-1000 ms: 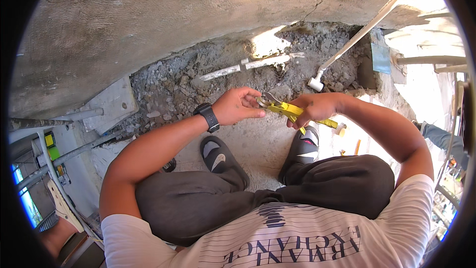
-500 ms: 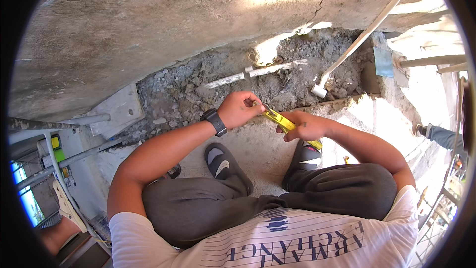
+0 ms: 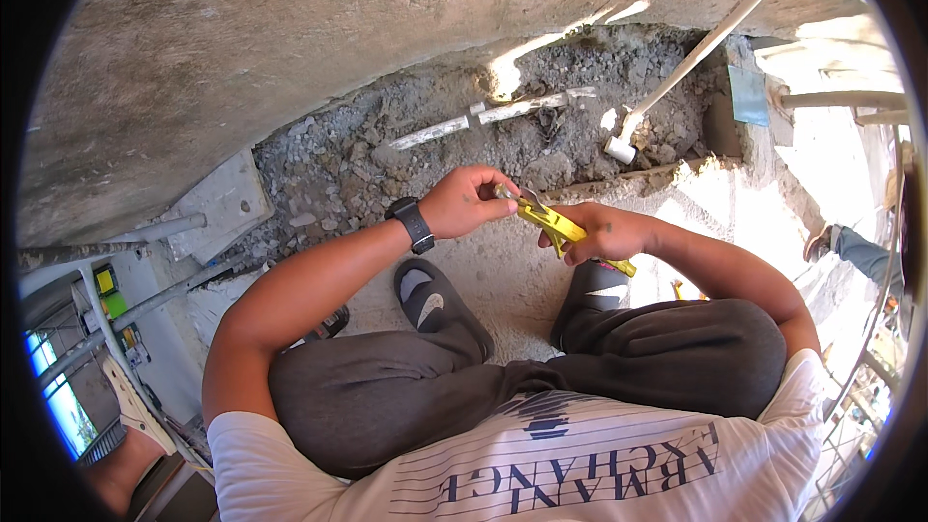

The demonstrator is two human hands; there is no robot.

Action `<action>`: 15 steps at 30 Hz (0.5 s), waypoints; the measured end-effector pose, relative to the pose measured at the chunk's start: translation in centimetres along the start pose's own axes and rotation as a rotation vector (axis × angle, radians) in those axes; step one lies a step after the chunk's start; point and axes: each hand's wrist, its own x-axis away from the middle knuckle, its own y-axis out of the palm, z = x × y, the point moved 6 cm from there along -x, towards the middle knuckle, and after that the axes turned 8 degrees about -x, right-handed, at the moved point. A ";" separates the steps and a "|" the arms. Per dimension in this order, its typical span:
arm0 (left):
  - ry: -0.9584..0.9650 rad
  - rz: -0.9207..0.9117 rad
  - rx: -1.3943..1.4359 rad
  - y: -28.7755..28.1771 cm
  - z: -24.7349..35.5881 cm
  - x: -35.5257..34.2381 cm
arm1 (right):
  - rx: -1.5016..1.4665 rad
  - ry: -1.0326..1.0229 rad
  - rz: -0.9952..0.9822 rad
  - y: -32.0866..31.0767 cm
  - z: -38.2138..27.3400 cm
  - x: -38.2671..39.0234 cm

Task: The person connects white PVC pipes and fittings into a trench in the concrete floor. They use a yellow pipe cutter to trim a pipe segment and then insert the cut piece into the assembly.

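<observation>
My right hand [image 3: 611,231] is wrapped round the handles of a yellow cutter [image 3: 553,222], which looks like a pipe cutter. Its metal jaw points left, toward my left hand [image 3: 466,203]. The left fingers are pinched at the jaw end on a small pale piece [image 3: 502,191], too small to name for sure. Beyond my hands, a broken white pipe [image 3: 523,108] lies in the dug-up rubble. Further right, a long white pipe [image 3: 704,50] leans from the wall side down to a white fitting [image 3: 620,149] in the trench.
A rough concrete wall [image 3: 290,29] rises along the far side of the rubble trench [image 3: 333,169]. At left are a concrete slab [image 3: 224,208] and metal tubes [image 3: 155,232]. Another person's trousered leg [image 3: 865,253] shows at right, and a bare leg [image 3: 114,472] at lower left.
The cutter has turned in my right hand, and more of its yellow handles shows. My left fingers have shifted slightly, bringing the pale piece into sight. The view has tilted a little.
</observation>
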 end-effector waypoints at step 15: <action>-0.034 0.282 -0.122 1.3 -0.3 -0.6 | 0.235 -0.130 0.183 -0.1 0.1 0.0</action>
